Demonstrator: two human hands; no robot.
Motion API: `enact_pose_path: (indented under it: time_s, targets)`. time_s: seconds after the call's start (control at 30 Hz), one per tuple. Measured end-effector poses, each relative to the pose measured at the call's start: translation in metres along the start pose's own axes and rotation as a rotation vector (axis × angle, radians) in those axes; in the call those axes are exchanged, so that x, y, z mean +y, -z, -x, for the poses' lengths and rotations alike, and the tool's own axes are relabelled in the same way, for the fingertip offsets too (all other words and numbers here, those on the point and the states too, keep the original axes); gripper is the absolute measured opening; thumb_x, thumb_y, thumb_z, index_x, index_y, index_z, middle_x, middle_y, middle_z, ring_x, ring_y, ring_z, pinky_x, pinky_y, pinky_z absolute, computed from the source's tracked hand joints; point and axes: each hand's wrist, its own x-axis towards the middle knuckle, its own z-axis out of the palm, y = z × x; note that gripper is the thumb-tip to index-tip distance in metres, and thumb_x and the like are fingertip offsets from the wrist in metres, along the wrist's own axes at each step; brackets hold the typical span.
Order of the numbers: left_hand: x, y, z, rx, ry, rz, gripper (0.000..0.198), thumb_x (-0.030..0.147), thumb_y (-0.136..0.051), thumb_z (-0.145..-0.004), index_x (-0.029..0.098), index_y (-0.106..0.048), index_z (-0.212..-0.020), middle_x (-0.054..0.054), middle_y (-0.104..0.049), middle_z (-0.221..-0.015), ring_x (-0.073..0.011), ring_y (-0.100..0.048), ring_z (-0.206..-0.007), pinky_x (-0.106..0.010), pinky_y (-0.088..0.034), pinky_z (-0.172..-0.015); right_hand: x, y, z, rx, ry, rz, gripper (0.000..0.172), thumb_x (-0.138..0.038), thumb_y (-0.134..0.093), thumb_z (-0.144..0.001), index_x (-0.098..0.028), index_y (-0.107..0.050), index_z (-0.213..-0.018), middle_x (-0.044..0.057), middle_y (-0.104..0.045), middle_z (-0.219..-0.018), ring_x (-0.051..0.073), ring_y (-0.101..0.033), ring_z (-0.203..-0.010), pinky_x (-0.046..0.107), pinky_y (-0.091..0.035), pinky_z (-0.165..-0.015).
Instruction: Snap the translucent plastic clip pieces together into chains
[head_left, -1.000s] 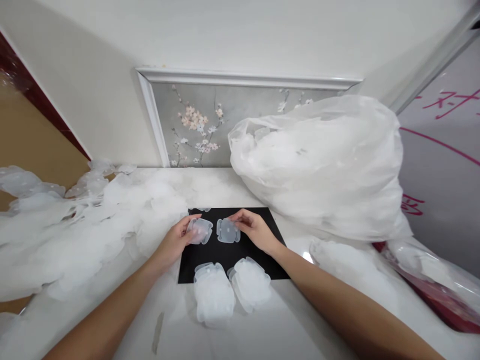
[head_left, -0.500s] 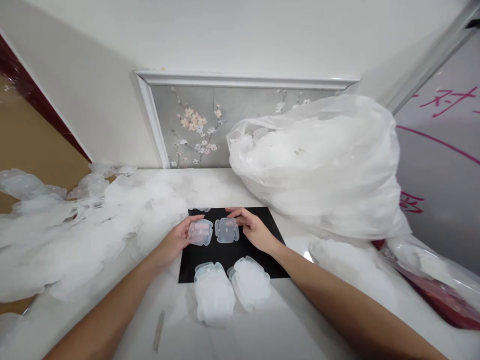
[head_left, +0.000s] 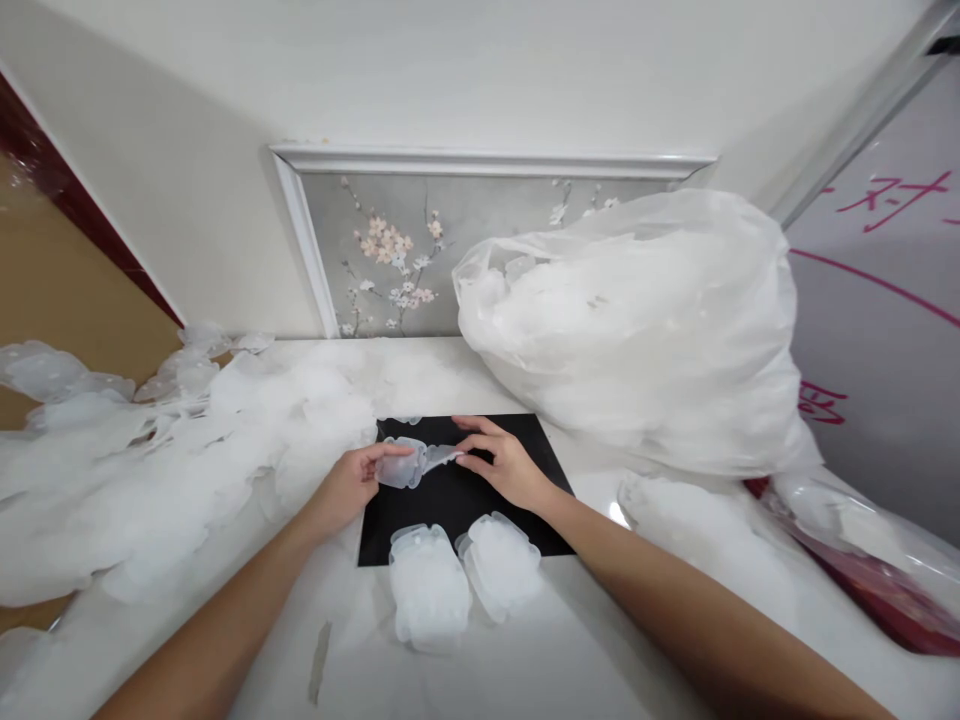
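My left hand [head_left: 358, 482] grips a translucent plastic piece [head_left: 401, 468] at its left side, over a black mat [head_left: 427, 505]. A second translucent piece [head_left: 439, 456], tilted and seen nearly edge-on, is pinched at its right end by my right hand [head_left: 501, 462]. Its left end meets or overlaps the first piece; which, I cannot tell. Two stacks of such pieces, a left stack [head_left: 430, 590] and a right stack [head_left: 499, 567], lie across the mat's front edge.
A heap of translucent pieces [head_left: 172, 480] spreads over the left of the white table [head_left: 375, 665]. A large, full plastic bag [head_left: 645, 330] stands at the back right. More pieces [head_left: 697, 530] and a clear bag [head_left: 862, 540] lie at the right.
The right-hand piece has gone from facing the camera to tilted edge-on and moved left against the other piece. My left index finger now lies over the front of its piece.
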Motion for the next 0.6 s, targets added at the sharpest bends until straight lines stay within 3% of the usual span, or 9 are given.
enact_pose_path:
  time_s: [0.07, 0.13, 0.23, 0.3, 0.37, 0.53, 0.6]
  targets:
    - [0.002, -0.001, 0.0, 0.089, -0.029, -0.127, 0.03, 0.024, -0.067, -0.073, 0.02, -0.074, -0.102, -0.008, -0.074, -0.105, -0.0252, -0.066, -0.096, -0.042, -0.048, -0.095, -0.004, 0.0, -0.001, 0.064, -0.069, -0.084, 0.013, -0.035, -0.066, -0.083, -0.023, -0.069, -0.08, 0.008, -0.065, -0.123, 0.027, -0.058, -0.118, 0.047, -0.041, -0.106]
    - [0.004, -0.002, 0.002, 0.152, -0.073, -0.21, 0.024, 0.033, -0.068, -0.075, 0.021, -0.076, -0.095, -0.007, -0.073, -0.1, -0.0248, -0.065, -0.092, -0.041, -0.049, -0.092, -0.005, 0.0, -0.002, 0.078, -0.196, -0.309, 0.024, -0.046, -0.066, -0.082, -0.022, -0.065, -0.082, 0.007, -0.072, -0.102, 0.024, -0.067, -0.099, 0.044, -0.049, -0.096]
    - [0.008, -0.003, 0.004, 0.138, -0.101, -0.204, 0.028, 0.029, -0.065, -0.076, 0.023, -0.075, -0.102, -0.006, -0.07, -0.108, -0.0234, -0.064, -0.097, -0.039, -0.049, -0.095, -0.003, -0.001, -0.004, 0.049, -0.357, -0.65, 0.035, -0.05, -0.074, -0.075, -0.021, -0.064, -0.091, 0.002, -0.072, -0.081, 0.02, -0.069, -0.075, 0.039, -0.056, -0.08]
    - [0.008, -0.004, 0.006, 0.101, -0.122, -0.198, 0.044, 0.019, -0.063, -0.072, 0.026, -0.071, -0.115, -0.005, -0.066, -0.117, -0.0229, -0.062, -0.104, -0.038, -0.045, -0.101, -0.003, -0.001, -0.005, 0.044, -0.395, -0.77, 0.038, -0.046, -0.079, -0.07, -0.021, -0.064, -0.095, 0.002, -0.072, -0.081, 0.019, -0.07, -0.073, 0.037, -0.057, -0.078]
    - [0.007, -0.005, 0.007, 0.128, -0.165, -0.268, 0.048, 0.014, -0.06, -0.071, 0.029, -0.071, -0.116, -0.004, -0.065, -0.12, -0.0241, -0.059, -0.111, -0.039, -0.04, -0.106, -0.002, -0.001, -0.005, 0.049, -0.413, -0.83, 0.037, -0.042, -0.081, -0.068, -0.021, -0.065, -0.094, 0.001, -0.072, -0.082, 0.017, -0.07, -0.072, 0.035, -0.057, -0.076]
    - [0.009, -0.007, 0.009, 0.402, -0.26, -0.467, 0.016, 0.029, -0.063, -0.08, 0.027, -0.077, -0.088, -0.006, -0.062, -0.118, -0.0284, -0.052, -0.117, -0.042, -0.042, -0.103, 0.001, 0.0, -0.006, 0.055, -0.414, -0.883, 0.034, -0.04, -0.081, -0.068, -0.02, -0.065, -0.091, 0.0, -0.071, -0.079, 0.016, -0.069, -0.069, 0.034, -0.057, -0.073]
    - [0.012, -0.007, 0.009, 0.466, -0.257, -0.437, 0.02, 0.04, -0.065, -0.081, 0.023, -0.074, -0.077, -0.007, -0.059, -0.125, -0.0301, -0.049, -0.119, -0.042, -0.043, -0.1, 0.002, 0.0, -0.006, 0.049, -0.405, -0.871, 0.033, -0.039, -0.08, -0.07, -0.02, -0.064, -0.091, 0.001, -0.071, -0.078, 0.017, -0.069, -0.07, 0.036, -0.057, -0.074]
